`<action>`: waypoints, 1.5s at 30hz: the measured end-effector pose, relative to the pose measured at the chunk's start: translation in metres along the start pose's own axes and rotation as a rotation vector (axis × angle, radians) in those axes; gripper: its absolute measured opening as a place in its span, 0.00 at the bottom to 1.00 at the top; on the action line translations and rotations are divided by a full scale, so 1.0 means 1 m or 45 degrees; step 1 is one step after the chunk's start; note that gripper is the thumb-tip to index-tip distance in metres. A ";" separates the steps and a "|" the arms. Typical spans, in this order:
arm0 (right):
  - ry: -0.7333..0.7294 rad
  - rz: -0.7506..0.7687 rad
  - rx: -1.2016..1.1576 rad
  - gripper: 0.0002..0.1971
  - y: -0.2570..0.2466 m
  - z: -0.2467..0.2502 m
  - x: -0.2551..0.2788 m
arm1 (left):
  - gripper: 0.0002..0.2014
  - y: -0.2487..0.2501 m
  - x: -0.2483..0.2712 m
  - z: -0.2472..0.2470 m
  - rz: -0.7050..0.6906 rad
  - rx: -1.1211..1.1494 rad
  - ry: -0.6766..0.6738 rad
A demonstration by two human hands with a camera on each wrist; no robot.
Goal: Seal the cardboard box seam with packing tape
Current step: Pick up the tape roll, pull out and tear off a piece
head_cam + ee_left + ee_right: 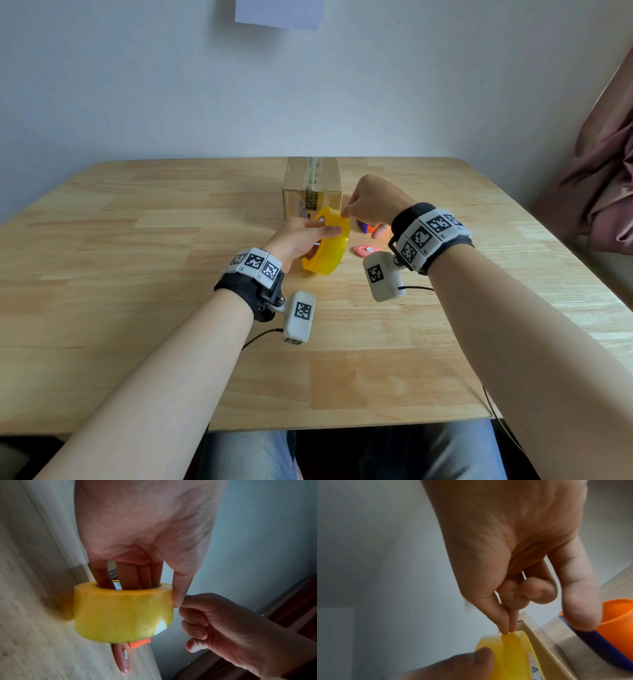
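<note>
A yellow roll of packing tape (330, 245) stands on edge just above the table, in front of a small closed cardboard box (312, 186) with old tape along its top seam. My left hand (301, 240) holds the roll (122, 612), several fingers (128, 576) through its core and the thumb on the outer face. My right hand (371, 202) pinches the top edge of the roll (510, 654) between thumb and forefinger (500, 620), its other fingers curled. Whether a loose tape end is lifted I cannot tell.
A pink flat cutter (365, 250) lies on the wooden table (137, 274) just right of the roll. Behind my right hand stand an orange (618, 616) and purple object (363, 226). A wall runs along the far edge, pink cloth (606, 171) at the right.
</note>
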State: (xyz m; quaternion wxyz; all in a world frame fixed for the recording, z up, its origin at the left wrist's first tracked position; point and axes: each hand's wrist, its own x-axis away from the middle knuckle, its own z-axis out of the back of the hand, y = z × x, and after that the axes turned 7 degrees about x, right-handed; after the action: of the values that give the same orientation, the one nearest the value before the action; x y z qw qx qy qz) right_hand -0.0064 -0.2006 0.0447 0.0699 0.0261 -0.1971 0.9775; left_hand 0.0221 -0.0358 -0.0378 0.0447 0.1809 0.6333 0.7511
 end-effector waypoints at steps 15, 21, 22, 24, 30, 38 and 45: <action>0.000 0.010 -0.010 0.11 -0.011 0.011 0.004 | 0.16 0.013 -0.002 -0.009 0.010 -0.057 0.059; -0.023 0.002 -0.037 0.15 -0.007 0.018 0.010 | 0.29 0.020 0.005 -0.012 -0.001 -0.088 0.002; -0.014 0.008 -0.036 0.13 -0.005 0.019 0.010 | 0.34 0.021 0.007 -0.013 0.010 -0.105 0.003; 0.014 -0.002 -0.071 0.08 0.000 0.017 0.009 | 0.38 0.019 0.009 -0.013 -0.004 -0.105 0.018; 0.076 0.012 -0.238 0.04 0.002 0.005 0.005 | 0.14 0.018 0.013 -0.012 0.015 -0.043 0.013; 0.240 0.154 -0.063 0.06 -0.003 -0.002 0.001 | 0.25 0.015 0.011 -0.018 0.053 0.046 0.055; 0.321 0.287 -0.029 0.04 -0.002 -0.008 0.001 | 0.31 0.014 0.009 -0.018 0.102 0.169 0.095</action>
State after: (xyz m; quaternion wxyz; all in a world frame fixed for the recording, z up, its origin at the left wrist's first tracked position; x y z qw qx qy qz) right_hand -0.0073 -0.1960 0.0381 -0.0158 -0.1200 -0.1994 0.9724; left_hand 0.0096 -0.0526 -0.0246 -0.0211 0.1808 0.6750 0.7150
